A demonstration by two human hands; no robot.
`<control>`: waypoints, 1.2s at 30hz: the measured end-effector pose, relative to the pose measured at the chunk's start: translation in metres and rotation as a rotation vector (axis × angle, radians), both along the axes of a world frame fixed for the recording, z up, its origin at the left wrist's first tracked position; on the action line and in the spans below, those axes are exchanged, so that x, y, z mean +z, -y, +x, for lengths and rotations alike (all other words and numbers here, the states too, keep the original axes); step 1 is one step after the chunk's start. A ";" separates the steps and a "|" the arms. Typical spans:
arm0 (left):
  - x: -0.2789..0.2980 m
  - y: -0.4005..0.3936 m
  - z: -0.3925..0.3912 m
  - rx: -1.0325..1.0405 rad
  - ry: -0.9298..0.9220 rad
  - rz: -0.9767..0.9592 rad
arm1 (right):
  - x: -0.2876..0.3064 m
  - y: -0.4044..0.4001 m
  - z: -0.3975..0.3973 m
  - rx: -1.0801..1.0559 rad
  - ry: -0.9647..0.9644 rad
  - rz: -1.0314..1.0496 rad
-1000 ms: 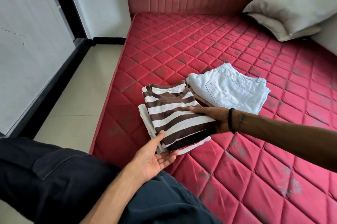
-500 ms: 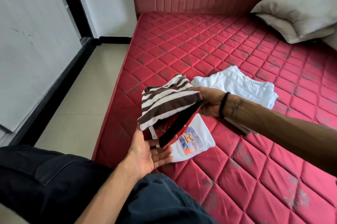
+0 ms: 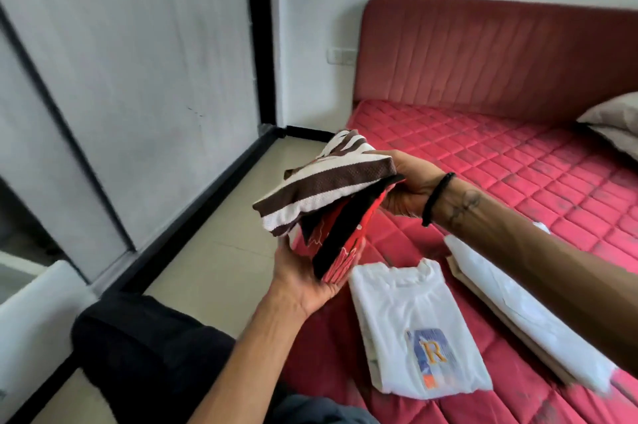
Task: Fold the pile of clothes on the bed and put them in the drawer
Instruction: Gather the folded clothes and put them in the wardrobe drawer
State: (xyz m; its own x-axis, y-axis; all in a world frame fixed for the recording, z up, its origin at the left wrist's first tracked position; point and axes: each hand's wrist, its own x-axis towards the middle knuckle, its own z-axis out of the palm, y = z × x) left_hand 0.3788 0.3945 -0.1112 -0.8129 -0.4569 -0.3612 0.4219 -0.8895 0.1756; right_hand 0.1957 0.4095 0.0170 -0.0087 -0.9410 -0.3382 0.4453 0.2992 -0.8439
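Folded striped shirt (image 3: 322, 189) + red/black garment (image 3: 336, 237) stacked, held in air over bed edge. R hand (image 3: 409, 187) grips stack at far end, L hand (image 3: 303, 273) cups it from below, fingers curled. White tee (image 3: 419, 330) flat on mattress (image 3: 518, 154), near the R forearm.

pillow (image 3: 618, 126) cut by right edge, left hand's fingers under red-black garment (image 3: 340, 240)
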 end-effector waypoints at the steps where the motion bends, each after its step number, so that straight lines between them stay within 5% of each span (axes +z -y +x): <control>1: 0.010 0.018 0.021 0.061 -0.013 -0.035 | 0.005 0.014 0.014 0.020 -0.018 -0.010; 7: 0.064 0.082 0.156 0.258 0.306 -0.391 | 0.011 0.085 0.105 0.248 -0.081 -0.024; 14: 0.084 0.089 0.337 0.685 0.701 -0.305 | -0.008 0.169 0.284 0.525 -0.072 0.010; 25: 0.038 0.080 0.564 0.995 0.918 -0.075 | -0.091 0.240 0.557 0.985 -0.065 0.086; 29: -0.025 0.094 0.606 1.014 1.080 -0.009 | -0.171 0.265 0.607 0.992 -0.212 0.038; 32: -0.079 0.096 0.609 0.977 1.397 -0.041 | -0.220 0.276 0.626 1.061 -0.671 0.008; 36: -0.112 0.110 0.602 0.510 1.867 -0.171 | -0.232 0.286 0.641 1.149 -0.882 -0.102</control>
State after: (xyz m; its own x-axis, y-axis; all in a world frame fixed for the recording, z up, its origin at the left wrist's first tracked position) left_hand 0.9809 0.2849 -0.2236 0.6806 -0.6069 -0.4104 -0.1966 -0.6909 0.6957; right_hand 0.8363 0.1233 -0.2153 0.5861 -0.5907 -0.5546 -0.6597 0.0494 -0.7499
